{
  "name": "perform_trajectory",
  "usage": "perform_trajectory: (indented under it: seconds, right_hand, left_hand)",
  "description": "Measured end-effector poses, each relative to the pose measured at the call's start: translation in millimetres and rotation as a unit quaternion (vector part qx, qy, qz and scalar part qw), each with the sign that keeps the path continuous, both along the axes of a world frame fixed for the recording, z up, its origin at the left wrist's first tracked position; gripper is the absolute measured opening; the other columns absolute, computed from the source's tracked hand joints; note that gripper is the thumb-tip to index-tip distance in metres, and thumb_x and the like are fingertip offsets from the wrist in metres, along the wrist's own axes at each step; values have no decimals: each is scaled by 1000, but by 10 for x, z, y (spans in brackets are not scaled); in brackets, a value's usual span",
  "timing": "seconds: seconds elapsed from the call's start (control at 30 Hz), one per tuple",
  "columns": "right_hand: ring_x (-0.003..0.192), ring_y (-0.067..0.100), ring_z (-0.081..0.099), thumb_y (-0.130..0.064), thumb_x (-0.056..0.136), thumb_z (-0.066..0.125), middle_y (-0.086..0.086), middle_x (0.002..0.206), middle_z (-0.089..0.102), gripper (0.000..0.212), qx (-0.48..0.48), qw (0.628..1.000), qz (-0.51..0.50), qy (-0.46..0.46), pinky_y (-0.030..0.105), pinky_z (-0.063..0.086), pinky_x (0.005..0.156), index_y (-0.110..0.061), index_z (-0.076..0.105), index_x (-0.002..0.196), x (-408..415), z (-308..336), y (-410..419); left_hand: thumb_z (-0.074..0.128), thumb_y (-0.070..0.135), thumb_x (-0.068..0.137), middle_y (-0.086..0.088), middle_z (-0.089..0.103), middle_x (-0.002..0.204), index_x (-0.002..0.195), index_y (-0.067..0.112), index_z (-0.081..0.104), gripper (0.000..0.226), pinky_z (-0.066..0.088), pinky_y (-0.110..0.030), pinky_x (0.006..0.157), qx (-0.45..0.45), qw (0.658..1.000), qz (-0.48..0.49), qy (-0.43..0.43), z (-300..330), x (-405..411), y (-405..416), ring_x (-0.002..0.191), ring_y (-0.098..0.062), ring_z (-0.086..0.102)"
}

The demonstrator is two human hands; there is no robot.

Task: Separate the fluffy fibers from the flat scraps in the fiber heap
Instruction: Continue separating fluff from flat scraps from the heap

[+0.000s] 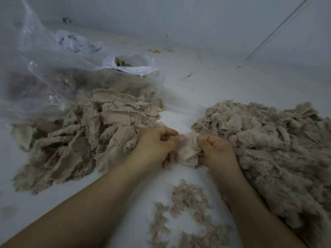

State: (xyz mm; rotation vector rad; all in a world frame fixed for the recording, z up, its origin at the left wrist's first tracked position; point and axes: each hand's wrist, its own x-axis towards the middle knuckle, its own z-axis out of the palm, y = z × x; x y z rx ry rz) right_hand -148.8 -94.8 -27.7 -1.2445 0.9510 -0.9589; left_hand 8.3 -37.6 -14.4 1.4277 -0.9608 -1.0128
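A beige fabric scrap (189, 150) hangs between my two hands at the centre. My left hand (157, 144) pinches its left edge with curled fingers. My right hand (215, 149) grips its right side. A pile of flat beige scraps (86, 138) lies to the left. A larger fluffy fiber heap (274, 149) spreads to the right, touching my right wrist. Loose fluffy tufts (186, 212) lie scattered on the white surface between my forearms.
A large clear plastic bag (35, 72) sits at the back left, with a smaller white bag (136, 67) holding brownish scraps beside it. Crumpled white material (75, 42) lies behind. A white wall (197, 18) rises at the back. Small debris dots the surface (215, 83).
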Motion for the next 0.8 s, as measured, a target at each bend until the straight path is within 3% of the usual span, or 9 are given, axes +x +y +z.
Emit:
perform_trajectory:
  seconds: [0.17, 0.27, 0.33, 0.43, 0.5, 0.6, 0.7, 0.8]
  right_hand:
    - [80, 34, 73, -33, 93, 59, 20, 88, 75, 35, -12, 999, 39, -5, 43, 62, 70, -1, 73, 96, -15, 26, 39]
    - [84, 35, 73, -17, 85, 71, 17, 89, 76, 22, -19, 998, 58, 15, 45, 61, 73, -2, 71, 100, -23, 37, 59]
    - [81, 34, 73, -7, 93, 62, 18, 87, 75, 12, 12, 999, 30, 2, 42, 62, 67, 1, 69, 99, -7, 34, 52]
    - [61, 23, 72, -6, 101, 48, 11, 69, 73, 22, 65, 997, -23, -30, 28, 58, 53, 0, 65, 89, 13, 62, 26]
    - [57, 18, 69, -5, 102, 44, 9, 66, 72, 22, 73, 997, -20, -33, 24, 57, 52, -1, 62, 92, 15, 74, 3]
    - [55, 17, 67, 0, 101, 43, 9, 68, 72, 17, 80, 996, -2, -32, 25, 57, 54, -1, 60, 96, 28, 78, 5]
    - [55, 16, 65, 1, 100, 46, 9, 69, 71, 15, 76, 997, -1, -33, 24, 56, 53, -2, 60, 98, 35, 78, 10]
    - [54, 14, 63, 1, 100, 47, 9, 69, 69, 14, 66, 998, -1, -21, 23, 54, 51, -4, 60, 96, 48, 59, 18]
  left_hand:
    - [67, 0, 88, -7, 55, 42, 78, -2, 63, 11, 37, -20, 32, 1, 1000, 5, 4, 3, -90, 5, 30, -13, 47]
    - [67, -2, 88, -3, 54, 42, 81, -6, 63, 9, 35, -18, 31, -14, 1000, 26, 1, 15, -90, -13, 30, -10, 47]
    - [68, -3, 87, -2, 53, 43, 80, -6, 63, 9, 33, -15, 32, -17, 999, 39, -17, 7, -88, -18, 29, -9, 45]
    - [69, -3, 86, -4, 55, 50, 72, 4, 63, 16, 37, -18, 37, -39, 992, 74, -95, -11, -39, -30, 36, -11, 48]
    - [67, 3, 84, 1, 57, 59, 71, 15, 58, 19, 42, -25, 47, -71, 955, 112, -266, -50, 81, -24, 49, -14, 52]
    - [60, 17, 86, 6, 58, 71, 79, 23, 48, 15, 33, -27, 52, -1, 839, 85, -537, -64, 345, 6, 70, -19, 60]
    - [61, 16, 87, 6, 45, 67, 79, 23, 45, 19, 28, -28, 51, 56, 747, 56, -660, -18, 498, -12, 76, -28, 63]
    - [63, 2, 82, -11, 63, 83, 84, 9, 66, 7, 41, -30, 53, 63, 693, 32, -717, 78, 446, -49, 74, -32, 67]
